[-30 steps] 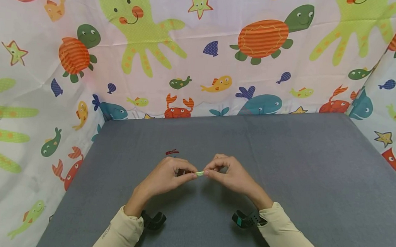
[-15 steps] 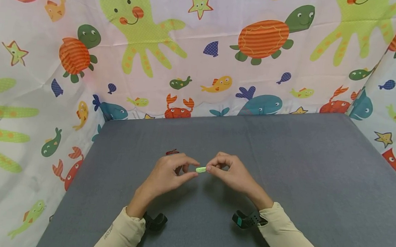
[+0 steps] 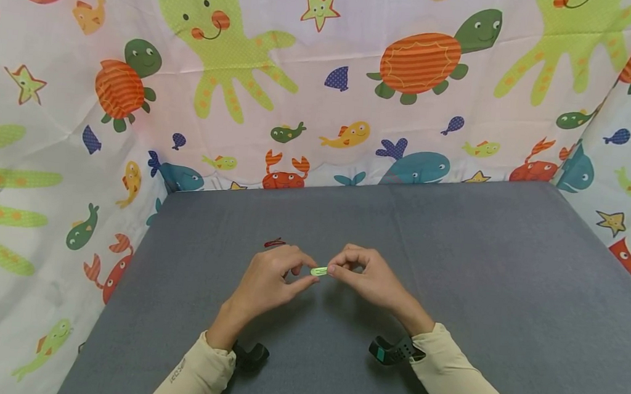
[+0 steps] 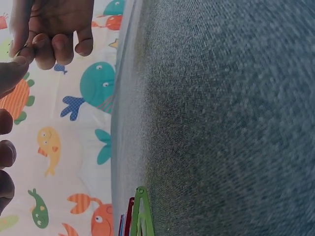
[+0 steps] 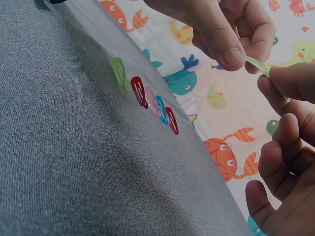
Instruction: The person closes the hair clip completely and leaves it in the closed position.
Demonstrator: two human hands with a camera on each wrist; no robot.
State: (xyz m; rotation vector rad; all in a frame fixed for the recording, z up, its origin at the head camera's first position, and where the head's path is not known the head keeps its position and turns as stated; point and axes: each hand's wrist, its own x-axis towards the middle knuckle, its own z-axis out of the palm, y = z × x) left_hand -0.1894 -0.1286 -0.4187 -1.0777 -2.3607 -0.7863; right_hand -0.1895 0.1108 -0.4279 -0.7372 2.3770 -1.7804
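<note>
A small light-green hair clip [image 3: 319,271] is held just above the grey table [image 3: 455,263], pinched at its two ends. My left hand [image 3: 305,270] grips the left end between thumb and forefinger. The right hand [image 3: 336,271] pinches the other end the same way. In the right wrist view the green clip [image 5: 263,69] shows edge-on between the left hand's fingertips [image 5: 227,55] and the right hand's fingertips [image 5: 290,78]. In the left wrist view the clip is hidden, and only curled fingers [image 4: 54,46] show at the top left.
A row of hair clips [image 5: 147,96], green, red, pink and blue, lies on the table just beyond my hands, with its red end [image 3: 275,242] visible past the left hand. Cloth printed with sea animals [image 3: 324,86] walls in the table on the far side and both flanks.
Both hands and the green clip have shifted slightly away from me across the table. The pinch at both ends is unchanged.
</note>
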